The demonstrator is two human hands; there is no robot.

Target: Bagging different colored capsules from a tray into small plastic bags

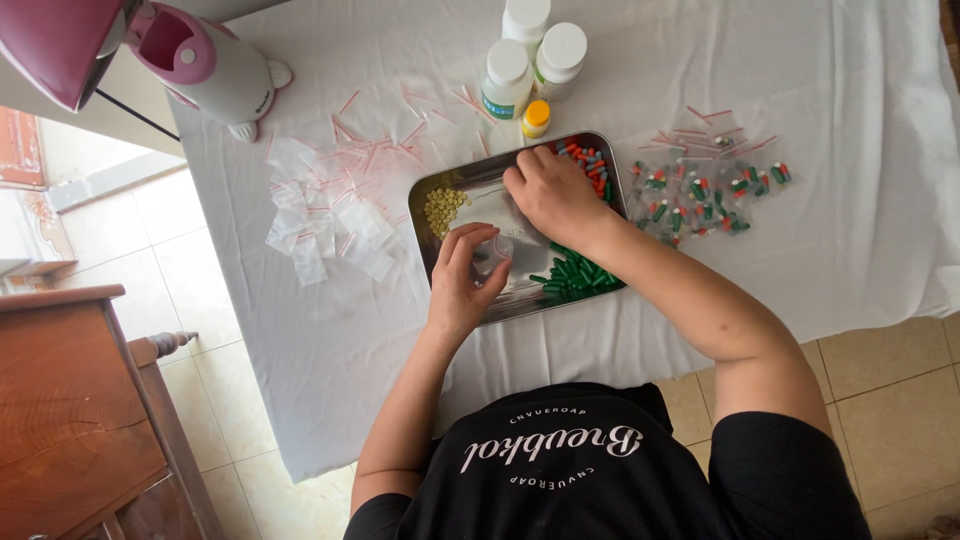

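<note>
- Pinching a small clear bag (492, 254), the left hand (462, 280) sits at frame centre, over the metal tray (427, 189).
- Right hand (550, 190) — fingers curled down — reaches the red capsules (592, 165), upper tray.
- Green capsules (575, 277) lie at the tray's lower right, yellow pills (443, 208) at its left.

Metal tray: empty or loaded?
Loaded. The metal tray holds three separate piles: yellow tablets, red capsules and green capsules. The right hand reaches into it; the left hand holds a small clear bag.

White bottles (530, 55); clear bags (325, 225) left.
</note>
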